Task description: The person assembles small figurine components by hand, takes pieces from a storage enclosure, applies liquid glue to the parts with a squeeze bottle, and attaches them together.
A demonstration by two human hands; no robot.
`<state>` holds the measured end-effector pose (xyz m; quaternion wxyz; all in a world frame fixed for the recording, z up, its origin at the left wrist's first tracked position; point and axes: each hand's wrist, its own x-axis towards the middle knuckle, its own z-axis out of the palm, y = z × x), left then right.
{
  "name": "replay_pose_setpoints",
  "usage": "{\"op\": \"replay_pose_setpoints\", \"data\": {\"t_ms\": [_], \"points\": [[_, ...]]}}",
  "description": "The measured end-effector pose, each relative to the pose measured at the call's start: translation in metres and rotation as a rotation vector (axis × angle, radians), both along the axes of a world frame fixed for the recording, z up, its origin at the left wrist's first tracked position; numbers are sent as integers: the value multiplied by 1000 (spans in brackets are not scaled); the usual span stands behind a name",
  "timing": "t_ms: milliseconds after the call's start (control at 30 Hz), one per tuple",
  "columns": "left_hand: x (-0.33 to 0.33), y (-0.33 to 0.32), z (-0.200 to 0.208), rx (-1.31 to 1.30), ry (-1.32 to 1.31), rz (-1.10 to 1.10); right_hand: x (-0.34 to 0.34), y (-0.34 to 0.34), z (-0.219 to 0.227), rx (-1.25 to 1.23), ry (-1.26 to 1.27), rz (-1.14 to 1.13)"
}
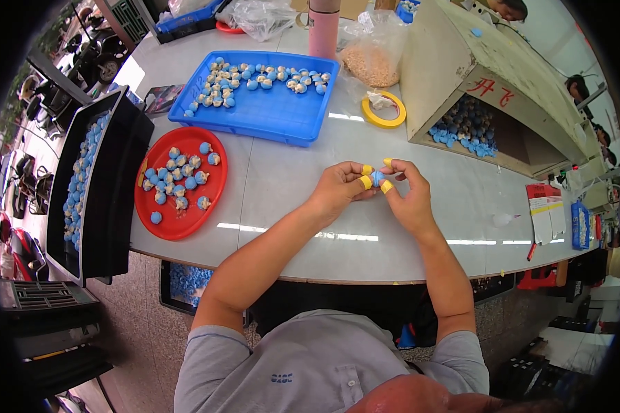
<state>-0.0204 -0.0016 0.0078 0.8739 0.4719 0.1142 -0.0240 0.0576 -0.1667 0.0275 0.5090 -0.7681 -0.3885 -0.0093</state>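
Note:
Above the grey tabletop, in front of my body, both my hands meet at a small blue round piece [377, 179]. My left hand [339, 187] pinches it from the left with thumb and fingertips. From the right, my right hand [411, 196] has its thumb and forefinger close about the same piece. Yellow tape wraps the tips of thumbs and forefingers. Fingers cover much of the piece, so its exact kind is hidden. Left of my hands, a round red tray [217, 196] holds several small blue-and-cream ball-shaped pieces like it.
A blue tray [275, 124] with more such pieces lies beyond the red one. At far left stands a black bin [127, 199] of blue parts. Yellow tape roll [384, 124], pink bottle [323, 31] and bag of tan bits [372, 62] are behind. An open-fronted box [434, 76] stands right.

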Motion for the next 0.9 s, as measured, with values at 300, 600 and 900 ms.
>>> {"op": "replay_pose_setpoints", "data": {"t_ms": [300, 600, 900], "points": [[0, -3, -3, 117, -68, 1, 3, -3, 3, -37, 17, 39], [-2, -1, 8, 68, 49, 17, 6, 0, -2, 15, 615, 117], [-5, -5, 13, 50, 117, -19, -3, 5, 1, 27, 644, 62]]}}
